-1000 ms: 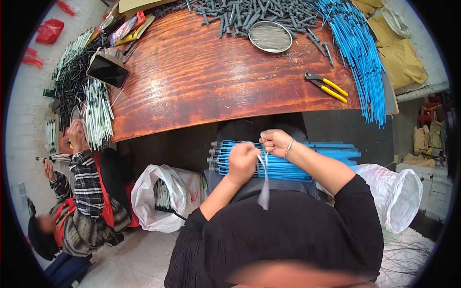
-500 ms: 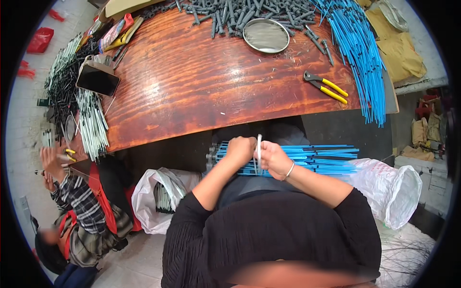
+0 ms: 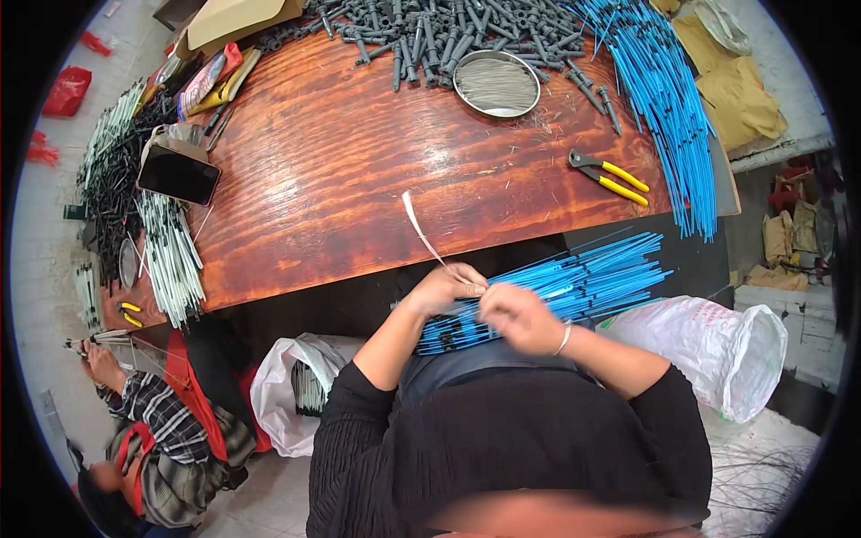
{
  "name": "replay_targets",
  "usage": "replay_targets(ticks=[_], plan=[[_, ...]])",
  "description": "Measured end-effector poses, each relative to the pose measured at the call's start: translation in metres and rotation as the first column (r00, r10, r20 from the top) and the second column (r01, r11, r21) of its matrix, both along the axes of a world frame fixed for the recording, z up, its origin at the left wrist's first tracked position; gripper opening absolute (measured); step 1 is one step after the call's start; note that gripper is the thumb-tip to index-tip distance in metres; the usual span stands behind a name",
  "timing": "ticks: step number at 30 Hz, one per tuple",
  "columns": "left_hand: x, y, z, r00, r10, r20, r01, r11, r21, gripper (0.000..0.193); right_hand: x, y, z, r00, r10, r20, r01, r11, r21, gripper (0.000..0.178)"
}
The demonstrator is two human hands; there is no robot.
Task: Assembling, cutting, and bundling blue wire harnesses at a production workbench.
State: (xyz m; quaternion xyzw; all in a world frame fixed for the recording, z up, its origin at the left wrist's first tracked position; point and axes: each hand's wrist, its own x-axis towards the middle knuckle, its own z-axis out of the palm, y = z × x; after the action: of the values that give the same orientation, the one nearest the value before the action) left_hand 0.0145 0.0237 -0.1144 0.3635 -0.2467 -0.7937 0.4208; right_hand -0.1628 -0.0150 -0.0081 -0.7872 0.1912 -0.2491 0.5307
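The left hand (image 3: 446, 287) is pinching one end of a thin, pale plastic strip (image 3: 418, 229), which is curving up over the edge of the glossy, red-brown wooden worktop (image 3: 359, 170). The right hand (image 3: 518, 319) is curling closed just beside it, over a bundle of slim blue tubes (image 3: 583, 282) lying across the lap; whether it is gripping anything I cannot tell. A shallow round metal dish (image 3: 496, 82) is holding fine wire-like bits. Yellow-handled pliers (image 3: 610, 176) are lying near a heap of blue tubes (image 3: 659, 99) and a heap of dark grey plastic parts (image 3: 430, 31). A white plastic bag (image 3: 717, 345) is gaping at the right.
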Motion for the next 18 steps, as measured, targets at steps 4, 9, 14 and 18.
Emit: replay_targets(ticks=[4,9,14,18], plan=[[-0.001,0.007,0.003,0.996,0.083,-0.042,-0.086,0.994,-0.063,0.009,-0.003,-0.016,-0.016,0.947,0.256,-0.196,-0.155,0.895,0.418,0.007],[-0.001,0.011,0.008,0.996,0.083,-0.04,-0.088,0.986,-0.145,0.009,-0.008,-0.035,-0.044,0.909,0.037,-0.415,0.038,0.985,0.169,0.011],[0.001,0.013,0.008,0.995,0.045,-0.089,-0.057,0.988,-0.142,0.009,-0.004,-0.026,-0.064,0.877,0.154,-0.456,-0.15,0.988,0.046,0.015],[0.002,0.015,0.014,0.996,0.055,-0.072,-0.068,0.979,-0.192,0.009,-0.005,-0.029,-0.069,0.886,0.18,-0.427,-0.098,0.973,0.207,0.015]])
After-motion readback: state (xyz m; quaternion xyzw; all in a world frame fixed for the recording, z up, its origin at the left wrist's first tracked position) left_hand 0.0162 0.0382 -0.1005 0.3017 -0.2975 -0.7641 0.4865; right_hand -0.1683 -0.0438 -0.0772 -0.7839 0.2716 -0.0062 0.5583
